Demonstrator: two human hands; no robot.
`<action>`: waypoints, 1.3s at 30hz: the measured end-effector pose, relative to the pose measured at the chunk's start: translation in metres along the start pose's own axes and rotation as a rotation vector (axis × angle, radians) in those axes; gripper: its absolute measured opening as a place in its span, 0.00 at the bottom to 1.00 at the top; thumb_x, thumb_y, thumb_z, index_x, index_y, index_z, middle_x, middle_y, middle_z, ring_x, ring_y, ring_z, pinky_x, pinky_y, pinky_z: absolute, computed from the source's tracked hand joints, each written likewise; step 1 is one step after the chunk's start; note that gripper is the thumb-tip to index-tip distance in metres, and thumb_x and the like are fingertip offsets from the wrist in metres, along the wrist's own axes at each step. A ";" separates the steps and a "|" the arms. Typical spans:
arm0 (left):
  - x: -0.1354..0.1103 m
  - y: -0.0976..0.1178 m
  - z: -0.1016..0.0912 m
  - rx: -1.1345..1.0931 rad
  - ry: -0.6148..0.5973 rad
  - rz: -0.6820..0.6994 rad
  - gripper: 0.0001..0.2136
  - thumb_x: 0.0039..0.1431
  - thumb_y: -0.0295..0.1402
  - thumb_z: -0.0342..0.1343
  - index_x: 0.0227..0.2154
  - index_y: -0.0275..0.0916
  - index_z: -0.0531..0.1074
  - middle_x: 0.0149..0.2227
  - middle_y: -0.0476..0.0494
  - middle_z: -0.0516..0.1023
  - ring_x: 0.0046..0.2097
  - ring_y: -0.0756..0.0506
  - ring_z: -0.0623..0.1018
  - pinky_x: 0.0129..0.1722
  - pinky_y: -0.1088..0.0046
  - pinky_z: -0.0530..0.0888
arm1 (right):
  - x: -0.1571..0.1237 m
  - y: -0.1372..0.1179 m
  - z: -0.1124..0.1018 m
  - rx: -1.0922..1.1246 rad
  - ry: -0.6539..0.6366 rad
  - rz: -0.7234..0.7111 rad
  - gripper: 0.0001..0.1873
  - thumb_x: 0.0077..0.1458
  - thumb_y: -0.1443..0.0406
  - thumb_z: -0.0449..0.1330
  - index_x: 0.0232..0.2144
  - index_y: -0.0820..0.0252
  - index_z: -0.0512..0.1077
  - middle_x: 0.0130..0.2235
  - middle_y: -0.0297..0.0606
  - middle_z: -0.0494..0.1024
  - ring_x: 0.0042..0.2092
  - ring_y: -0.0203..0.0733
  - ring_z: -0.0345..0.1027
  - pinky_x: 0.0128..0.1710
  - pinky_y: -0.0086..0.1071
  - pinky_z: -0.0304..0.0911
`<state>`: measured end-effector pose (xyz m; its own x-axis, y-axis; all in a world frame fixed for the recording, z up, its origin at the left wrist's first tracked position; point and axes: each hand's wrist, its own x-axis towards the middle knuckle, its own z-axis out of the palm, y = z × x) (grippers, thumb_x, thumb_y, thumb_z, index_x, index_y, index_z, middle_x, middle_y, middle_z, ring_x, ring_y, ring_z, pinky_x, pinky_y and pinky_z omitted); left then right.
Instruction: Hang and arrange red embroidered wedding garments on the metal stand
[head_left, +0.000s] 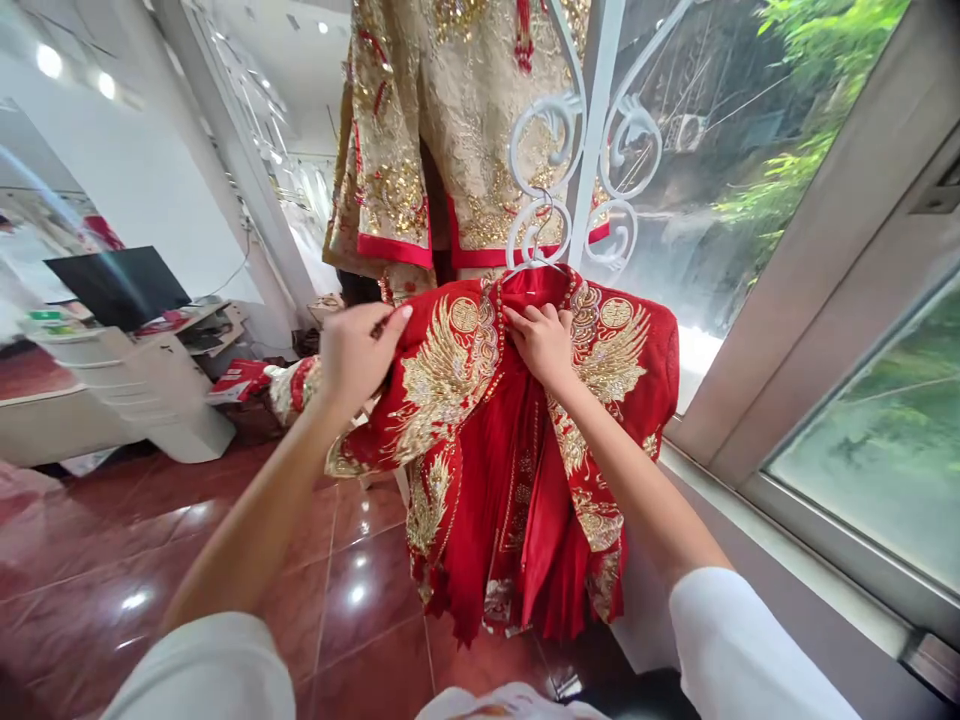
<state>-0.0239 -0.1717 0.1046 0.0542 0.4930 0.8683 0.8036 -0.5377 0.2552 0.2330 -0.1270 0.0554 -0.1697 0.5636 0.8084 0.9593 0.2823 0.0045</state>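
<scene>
A red embroidered jacket (420,390) with gold wing patterns hangs on a wire hanger (538,262). Inside its open front is a pleated red garment (480,500). My left hand (356,355) is closed at the jacket's shoulder on the left, its thumb along the cloth and the other fingers partly hidden. At the neckline, between the two embroidered front edges, my right hand (544,345) has its fingers curled onto the red cloth below the collar. Its fingertips are partly out of sight.
A white scrolled metal stand (596,120) carries the hanger. Behind hangs a gold sequined garment (487,130) with red trim. A window (847,400) borders the right side. To the left are a desk (112,370) with a black monitor (120,285) and a red tiled floor (360,600).
</scene>
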 end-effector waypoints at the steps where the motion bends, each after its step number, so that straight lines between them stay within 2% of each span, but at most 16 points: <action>1: -0.016 -0.006 0.007 0.011 -0.039 -0.017 0.16 0.58 0.42 0.49 0.29 0.35 0.75 0.26 0.46 0.74 0.29 0.49 0.71 0.37 0.72 0.68 | -0.002 0.000 -0.001 0.020 0.009 -0.008 0.20 0.61 0.61 0.48 0.54 0.52 0.66 0.40 0.42 0.73 0.43 0.47 0.56 0.44 0.41 0.45; 4: -0.054 -0.043 0.032 -0.005 -0.163 -0.084 0.18 0.54 0.43 0.54 0.43 0.37 0.72 0.41 0.41 0.76 0.43 0.43 0.74 0.47 0.65 0.68 | -0.012 -0.002 -0.003 0.116 0.069 -0.072 0.22 0.60 0.63 0.49 0.56 0.55 0.64 0.49 0.44 0.69 0.51 0.48 0.54 0.48 0.42 0.48; 6: -0.074 -0.066 0.046 -0.035 -0.217 -0.130 0.25 0.50 0.42 0.58 0.50 0.36 0.66 0.49 0.37 0.71 0.50 0.39 0.70 0.52 0.61 0.66 | -0.021 -0.010 -0.002 0.203 0.161 -0.043 0.18 0.60 0.62 0.48 0.49 0.58 0.70 0.52 0.45 0.66 0.54 0.49 0.52 0.49 0.42 0.50; 8: -0.093 -0.078 0.056 -0.080 -0.179 -0.186 0.26 0.50 0.41 0.58 0.51 0.35 0.63 0.51 0.34 0.68 0.53 0.39 0.68 0.53 0.59 0.65 | -0.029 -0.024 0.000 0.281 0.215 0.056 0.18 0.60 0.58 0.48 0.38 0.62 0.74 0.48 0.47 0.68 0.50 0.49 0.56 0.46 0.41 0.54; 11: -0.120 -0.069 0.070 -0.117 0.007 -0.214 0.22 0.54 0.38 0.54 0.50 0.35 0.62 0.50 0.35 0.67 0.55 0.41 0.66 0.56 0.59 0.63 | -0.036 -0.048 -0.006 0.396 0.104 0.191 0.20 0.55 0.52 0.53 0.24 0.63 0.69 0.30 0.44 0.70 0.34 0.43 0.60 0.36 0.36 0.57; 13: -0.136 -0.057 0.080 -0.153 0.076 -0.232 0.21 0.56 0.38 0.53 0.51 0.36 0.60 0.51 0.35 0.66 0.55 0.42 0.65 0.57 0.59 0.61 | -0.037 -0.055 -0.020 0.565 0.005 0.222 0.21 0.53 0.52 0.55 0.17 0.61 0.62 0.20 0.35 0.63 0.26 0.36 0.54 0.28 0.31 0.53; 16: -0.151 -0.047 0.094 -0.265 0.041 -0.329 0.24 0.57 0.38 0.51 0.54 0.38 0.55 0.54 0.35 0.63 0.57 0.42 0.64 0.57 0.60 0.61 | -0.034 -0.046 -0.039 0.935 0.019 0.285 0.23 0.50 0.52 0.57 0.15 0.60 0.57 0.17 0.29 0.56 0.21 0.30 0.48 0.22 0.27 0.48; 19: -0.151 -0.051 0.101 -0.338 -0.009 -0.397 0.25 0.55 0.40 0.52 0.55 0.39 0.56 0.54 0.35 0.65 0.56 0.41 0.65 0.56 0.59 0.61 | -0.031 -0.022 -0.033 1.239 0.102 0.472 0.19 0.45 0.52 0.61 0.19 0.61 0.65 0.19 0.29 0.62 0.22 0.30 0.54 0.23 0.26 0.52; 22: -0.139 -0.067 0.094 -0.374 -0.116 -0.453 0.17 0.54 0.41 0.52 0.43 0.37 0.67 0.40 0.40 0.74 0.43 0.42 0.73 0.46 0.63 0.69 | -0.032 -0.001 -0.005 1.342 0.136 0.663 0.17 0.41 0.53 0.63 0.22 0.61 0.67 0.21 0.29 0.66 0.24 0.32 0.59 0.26 0.28 0.58; 26: -0.114 -0.093 0.063 -0.381 -0.173 -0.491 0.13 0.52 0.42 0.52 0.21 0.37 0.64 0.21 0.50 0.66 0.26 0.49 0.68 0.29 0.73 0.66 | -0.051 -0.009 0.020 1.417 0.146 0.757 0.17 0.43 0.53 0.62 0.26 0.60 0.68 0.25 0.32 0.71 0.27 0.34 0.64 0.30 0.30 0.62; 28: -0.100 -0.100 0.046 -0.357 -0.187 -0.433 0.15 0.51 0.42 0.52 0.17 0.38 0.61 0.18 0.52 0.62 0.24 0.51 0.63 0.25 0.75 0.61 | -0.071 -0.030 0.026 1.462 0.048 0.772 0.18 0.42 0.53 0.63 0.30 0.60 0.69 0.29 0.34 0.74 0.30 0.37 0.67 0.34 0.33 0.64; 31: -0.082 -0.101 0.025 -0.295 -0.236 -0.319 0.16 0.52 0.43 0.50 0.16 0.37 0.61 0.17 0.52 0.60 0.23 0.52 0.60 0.24 0.75 0.58 | -0.107 -0.067 0.032 1.500 -0.284 0.701 0.23 0.36 0.57 0.68 0.36 0.61 0.71 0.37 0.40 0.77 0.38 0.42 0.70 0.43 0.38 0.64; 33: -0.074 -0.098 0.016 -0.222 -0.257 -0.265 0.15 0.52 0.43 0.49 0.18 0.36 0.64 0.18 0.52 0.62 0.23 0.52 0.60 0.25 0.75 0.58 | -0.129 -0.078 0.027 1.520 -0.456 0.652 0.23 0.38 0.56 0.66 0.37 0.62 0.72 0.38 0.41 0.77 0.41 0.44 0.70 0.46 0.40 0.64; 35: -0.070 -0.097 0.009 -0.082 -0.236 -0.241 0.14 0.51 0.44 0.52 0.22 0.36 0.66 0.20 0.51 0.65 0.24 0.51 0.62 0.26 0.75 0.59 | -0.145 -0.070 0.011 1.489 -0.522 0.619 0.19 0.43 0.55 0.64 0.35 0.62 0.72 0.35 0.39 0.78 0.38 0.43 0.70 0.44 0.38 0.65; 37: -0.069 -0.099 0.004 0.087 -0.194 -0.220 0.14 0.45 0.45 0.59 0.23 0.38 0.67 0.21 0.52 0.66 0.25 0.51 0.63 0.26 0.75 0.59 | -0.154 -0.043 -0.010 1.396 -0.522 0.618 0.15 0.46 0.56 0.63 0.31 0.63 0.73 0.30 0.37 0.77 0.32 0.40 0.69 0.37 0.35 0.66; 39: -0.071 -0.100 0.004 0.193 -0.167 -0.177 0.17 0.39 0.46 0.63 0.23 0.39 0.66 0.22 0.52 0.65 0.26 0.50 0.64 0.27 0.75 0.61 | -0.158 -0.012 -0.024 1.302 -0.424 0.721 0.15 0.46 0.55 0.62 0.27 0.63 0.72 0.26 0.36 0.76 0.27 0.39 0.67 0.29 0.32 0.64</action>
<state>-0.1057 -0.1496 0.0160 -0.0131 0.6820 0.7312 0.9058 -0.3016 0.2975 0.2542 -0.2381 -0.0585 -0.0387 0.9807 0.1917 0.0482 0.1935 -0.9799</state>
